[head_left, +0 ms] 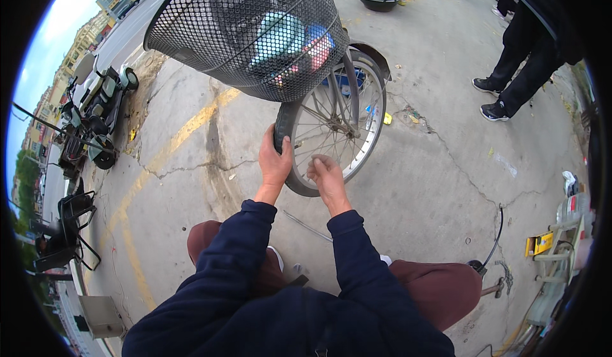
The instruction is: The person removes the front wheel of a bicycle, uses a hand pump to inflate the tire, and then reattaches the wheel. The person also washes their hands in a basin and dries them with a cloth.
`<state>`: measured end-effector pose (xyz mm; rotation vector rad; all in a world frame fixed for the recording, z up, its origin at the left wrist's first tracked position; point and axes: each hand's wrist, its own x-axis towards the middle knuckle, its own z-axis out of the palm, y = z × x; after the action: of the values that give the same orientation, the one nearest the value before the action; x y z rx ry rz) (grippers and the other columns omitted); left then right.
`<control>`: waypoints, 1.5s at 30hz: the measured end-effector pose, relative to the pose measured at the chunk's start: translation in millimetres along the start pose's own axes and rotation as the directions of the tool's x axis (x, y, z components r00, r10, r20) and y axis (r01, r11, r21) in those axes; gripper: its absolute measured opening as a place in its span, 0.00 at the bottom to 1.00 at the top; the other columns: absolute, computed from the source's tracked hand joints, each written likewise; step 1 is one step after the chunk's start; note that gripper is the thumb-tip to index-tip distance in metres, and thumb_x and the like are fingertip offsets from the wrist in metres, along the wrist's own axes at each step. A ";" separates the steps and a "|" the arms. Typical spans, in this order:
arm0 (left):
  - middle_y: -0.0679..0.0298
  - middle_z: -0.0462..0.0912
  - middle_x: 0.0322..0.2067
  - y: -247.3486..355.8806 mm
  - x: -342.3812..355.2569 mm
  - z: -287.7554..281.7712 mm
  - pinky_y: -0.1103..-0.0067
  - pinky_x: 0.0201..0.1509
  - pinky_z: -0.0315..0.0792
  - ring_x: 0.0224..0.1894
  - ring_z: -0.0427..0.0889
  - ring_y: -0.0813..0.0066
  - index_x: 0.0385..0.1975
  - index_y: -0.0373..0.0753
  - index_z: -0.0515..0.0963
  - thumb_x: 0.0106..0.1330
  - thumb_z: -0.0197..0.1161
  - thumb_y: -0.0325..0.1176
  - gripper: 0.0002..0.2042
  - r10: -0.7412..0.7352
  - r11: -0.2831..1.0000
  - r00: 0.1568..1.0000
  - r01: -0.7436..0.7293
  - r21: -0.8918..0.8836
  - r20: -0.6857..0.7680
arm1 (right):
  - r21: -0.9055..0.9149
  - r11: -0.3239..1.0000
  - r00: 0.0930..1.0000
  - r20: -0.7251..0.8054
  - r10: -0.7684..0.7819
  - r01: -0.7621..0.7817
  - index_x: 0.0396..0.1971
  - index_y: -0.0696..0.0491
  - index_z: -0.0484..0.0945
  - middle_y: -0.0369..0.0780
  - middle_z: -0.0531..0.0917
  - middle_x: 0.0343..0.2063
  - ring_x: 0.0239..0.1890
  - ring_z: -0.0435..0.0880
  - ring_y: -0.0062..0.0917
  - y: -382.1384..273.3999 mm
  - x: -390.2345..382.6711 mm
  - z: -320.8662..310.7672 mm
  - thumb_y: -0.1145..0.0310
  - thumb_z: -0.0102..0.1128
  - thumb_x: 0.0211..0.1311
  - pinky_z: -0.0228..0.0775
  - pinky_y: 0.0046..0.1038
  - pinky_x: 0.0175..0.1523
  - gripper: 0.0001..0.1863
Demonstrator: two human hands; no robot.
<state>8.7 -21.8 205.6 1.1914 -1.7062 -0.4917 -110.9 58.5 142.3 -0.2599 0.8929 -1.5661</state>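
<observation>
A bicycle's front wheel, with a black tire and silver spokes, stands upright before me. My left hand wraps round the tire on its left side, thumb toward the rim. At the lower right of the wheel is my right hand, fingers curled together against the rim and spokes; what they pinch, if anything, is hidden. Above the wheel hangs a black mesh basket holding a teal bundle and other colourful things. A dark fender covers the wheel's far side.
A thin rod lies on the concrete between my feet. At right are a black hose, a hammer-like tool and a yellow box on a rack. A person stands beyond; a black basin lies far off. Scooters stand left.
</observation>
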 end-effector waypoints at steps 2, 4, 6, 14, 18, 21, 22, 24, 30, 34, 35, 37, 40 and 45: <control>0.44 0.79 0.48 3.6 -1.5 2.3 0.67 0.53 0.74 0.50 0.80 0.47 0.57 0.30 0.70 0.64 0.61 0.32 0.22 -0.003 1.000 1.000 0.003 -0.003 -0.005 | 0.034 0.991 0.991 0.037 -0.129 0.128 0.50 0.62 0.74 0.40 0.80 0.38 0.36 0.80 0.23 2.6 6.6 1.5 0.71 0.56 0.70 0.75 0.25 0.43 0.13; 0.43 0.79 0.48 8.8 -0.7 3.2 0.67 0.52 0.74 0.50 0.80 0.47 0.56 0.30 0.71 0.64 0.61 0.31 0.22 0.018 0.999 1.000 -0.018 0.027 -0.024 | 0.026 0.965 0.961 0.080 -0.263 0.262 0.50 0.62 0.74 0.40 0.80 0.39 0.37 0.81 0.23 3.0 12.6 8.3 0.71 0.56 0.69 0.75 0.25 0.44 0.14; 0.43 0.79 0.48 13.0 0.3 1.4 0.68 0.54 0.73 0.50 0.80 0.48 0.57 0.29 0.70 0.64 0.61 0.32 0.22 -0.015 0.999 1.000 0.015 0.030 0.006 | -0.106 0.963 0.969 0.029 -0.247 0.249 0.49 0.63 0.75 0.41 0.81 0.39 0.35 0.81 0.22 1.3 16.2 14.4 0.73 0.56 0.68 0.76 0.25 0.42 0.13; 0.44 0.77 0.53 3.4 3.3 -10.0 0.71 0.58 0.70 0.56 0.78 0.56 0.61 0.28 0.66 0.69 0.59 0.31 0.23 -0.088 0.985 0.984 0.109 -0.134 0.156 | -0.385 0.876 0.954 0.192 -0.231 0.290 0.46 0.64 0.78 0.42 0.84 0.34 0.25 0.81 0.21 -31.3 36.9 16.1 0.76 0.53 0.67 0.73 0.22 0.30 0.12; 0.46 0.78 0.53 -6.0 0.6 -12.8 0.73 0.56 0.71 0.55 0.78 0.62 0.62 0.28 0.65 0.70 0.59 0.31 0.24 -0.146 0.964 0.969 0.185 -0.190 0.199 | -0.464 0.851 0.958 0.250 -0.141 0.246 0.44 0.64 0.80 0.41 0.83 0.31 0.21 0.81 0.21 -41.0 44.4 16.4 0.77 0.52 0.67 0.71 0.22 0.24 0.11; 0.49 0.78 0.51 -6.8 -1.3 -16.3 0.75 0.54 0.72 0.52 0.78 0.68 0.63 0.29 0.64 0.70 0.59 0.32 0.24 -0.221 0.926 0.942 0.284 -0.249 0.253 | -0.552 0.805 0.961 0.268 -0.072 0.215 0.43 0.63 0.81 0.40 0.83 0.28 0.20 0.80 0.19 -45.1 46.1 15.6 0.76 0.53 0.66 0.69 0.22 0.23 0.11; 0.50 0.78 0.50 -6.1 -2.2 -17.9 0.76 0.53 0.73 0.51 0.78 0.70 0.64 0.29 0.64 0.70 0.59 0.32 0.25 -0.264 0.901 0.923 0.339 -0.269 0.278 | -0.563 0.800 0.957 0.286 -0.046 0.207 0.42 0.63 0.81 0.39 0.82 0.26 0.19 0.79 0.19 -46.5 46.9 14.8 0.76 0.53 0.65 0.68 0.22 0.22 0.11; 0.53 0.78 0.49 -4.4 -4.5 -21.8 0.78 0.51 0.73 0.49 0.78 0.72 0.64 0.30 0.62 0.71 0.59 0.33 0.25 -0.264 0.900 0.915 0.347 -0.264 0.304 | -0.588 0.786 0.953 0.304 -0.004 0.191 0.42 0.62 0.81 0.38 0.81 0.23 0.18 0.77 0.18 -48.0 49.2 14.0 0.75 0.54 0.65 0.66 0.22 0.21 0.11; 0.55 0.77 0.49 -2.3 -10.4 -24.3 0.78 0.50 0.73 0.48 0.78 0.74 0.65 0.31 0.60 0.70 0.60 0.31 0.26 -0.266 0.900 0.904 0.357 -0.248 0.335 | -0.600 0.793 0.938 0.324 0.121 0.105 0.42 0.62 0.82 0.37 0.79 0.20 0.16 0.71 0.16 -49.6 57.2 5.6 0.76 0.55 0.64 0.59 0.22 0.21 0.10; 0.54 0.77 0.51 -2.2 -12.1 -22.7 0.78 0.51 0.73 0.48 0.78 0.74 0.65 0.30 0.60 0.71 0.59 0.30 0.26 -0.299 0.878 0.891 0.397 -0.269 0.341 | -0.606 0.791 0.934 0.325 0.148 0.086 0.42 0.62 0.82 0.36 0.80 0.22 0.16 0.69 0.15 -46.7 60.4 2.5 0.76 0.57 0.63 0.58 0.21 0.21 0.10; 0.54 0.77 0.51 -2.3 -11.8 -22.5 0.78 0.51 0.73 0.48 0.78 0.74 0.65 0.30 0.60 0.71 0.59 0.30 0.26 -0.291 0.884 0.893 0.389 -0.261 0.345 | -0.601 0.794 0.932 0.332 0.144 0.092 0.42 0.62 0.81 0.36 0.80 0.23 0.16 0.68 0.15 -45.4 61.4 2.9 0.76 0.57 0.63 0.58 0.20 0.21 0.10; 0.54 0.77 0.51 -2.8 -10.6 -22.2 0.78 0.52 0.72 0.49 0.78 0.73 0.65 0.30 0.60 0.71 0.59 0.29 0.26 -0.298 0.890 0.893 0.388 -0.241 0.337 | -0.546 0.837 0.931 0.320 0.177 0.029 0.42 0.60 0.81 0.34 0.76 0.19 0.16 0.68 0.15 -43.1 63.5 4.2 0.74 0.56 0.63 0.54 0.20 0.19 0.11; 0.53 0.77 0.52 -4.8 -8.2 -20.6 0.77 0.53 0.72 0.50 0.78 0.72 0.65 0.30 0.60 0.71 0.58 0.29 0.26 -0.278 0.892 0.898 0.373 -0.256 0.341 | -0.543 0.838 0.924 0.289 0.252 -0.059 0.42 0.59 0.81 0.34 0.75 0.19 0.16 0.70 0.16 -41.2 66.4 4.3 0.72 0.55 0.65 0.52 0.20 0.18 0.11; 0.50 0.77 0.53 -5.7 -7.6 -17.9 0.77 0.54 0.72 0.51 0.78 0.70 0.66 0.29 0.60 0.71 0.58 0.30 0.26 -0.288 0.911 0.905 0.359 -0.201 0.312 | -0.588 0.804 0.897 0.306 0.320 -0.086 0.43 0.58 0.77 0.38 0.78 0.25 0.16 0.74 0.19 -43.9 68.6 1.8 0.64 0.51 0.71 0.52 0.20 0.16 0.13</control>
<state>27.5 -14.3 205.9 1.2668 -1.6128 -1.0970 -157.7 -7.6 150.6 -0.8449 1.0053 -0.9573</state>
